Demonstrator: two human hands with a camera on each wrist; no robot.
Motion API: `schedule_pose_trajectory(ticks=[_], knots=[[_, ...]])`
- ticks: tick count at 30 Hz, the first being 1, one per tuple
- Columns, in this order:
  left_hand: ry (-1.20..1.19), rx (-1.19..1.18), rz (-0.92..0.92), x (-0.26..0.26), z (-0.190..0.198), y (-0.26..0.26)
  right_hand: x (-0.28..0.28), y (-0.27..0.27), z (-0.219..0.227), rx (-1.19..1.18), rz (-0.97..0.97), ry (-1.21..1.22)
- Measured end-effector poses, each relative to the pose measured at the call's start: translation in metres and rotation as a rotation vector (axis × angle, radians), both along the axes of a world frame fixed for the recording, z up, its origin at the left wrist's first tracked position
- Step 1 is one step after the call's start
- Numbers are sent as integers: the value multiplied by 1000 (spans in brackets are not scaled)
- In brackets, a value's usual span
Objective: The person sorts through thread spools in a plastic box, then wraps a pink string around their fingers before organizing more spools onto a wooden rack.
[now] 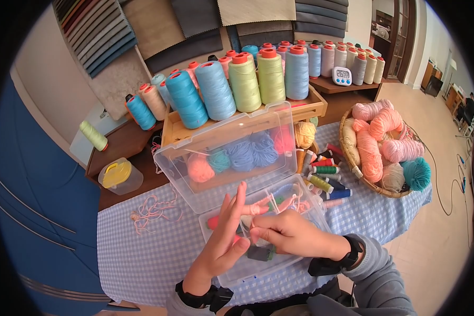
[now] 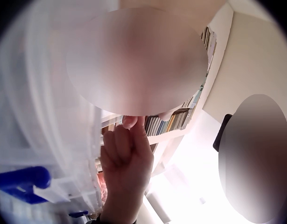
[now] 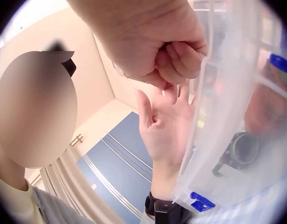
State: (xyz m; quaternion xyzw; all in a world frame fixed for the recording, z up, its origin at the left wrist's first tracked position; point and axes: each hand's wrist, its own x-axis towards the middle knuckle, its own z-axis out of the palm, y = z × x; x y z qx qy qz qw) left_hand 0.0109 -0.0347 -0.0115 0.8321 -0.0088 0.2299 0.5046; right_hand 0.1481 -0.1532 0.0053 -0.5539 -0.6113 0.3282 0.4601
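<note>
Checking the head view: left hand straight-fingered, right hand curled, any contents indiscernible; both above the clear box at the table's near edge. Left wrist view: right hand's fingers folded. Right wrist view: left palm open beside the box.

The tablecloth carries a blue-and-white gingham check. The tall thread cones are turquoise, pale blue and lime green, with red-orange tips. The basket is tan; its skeins are peach, pale pink and cream, its yarn ball teal. Tub lid: yellow. Box latches: dark blue. The person's sleeves: grey-blue. Wrist straps: black.
</note>
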Motion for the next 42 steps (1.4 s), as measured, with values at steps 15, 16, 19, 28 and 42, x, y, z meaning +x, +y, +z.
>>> schedule_pose_trajectory(ticks=[15,16,19,28,42], knots=[[86,122,51,-1,6,2,5,-4,9,-81,-50,65],[86,122,52,-1,8,2,5,-4,9,-67,-46,44],[102,103,48,-2,10,3,6,-3,3,40,-65,-34],[92,-16,59,-4,6,5,9,1,-10,129,-118,-152],[-179,-620,-181,-1,1,-4,4,0,0,-25,-27,-35]])
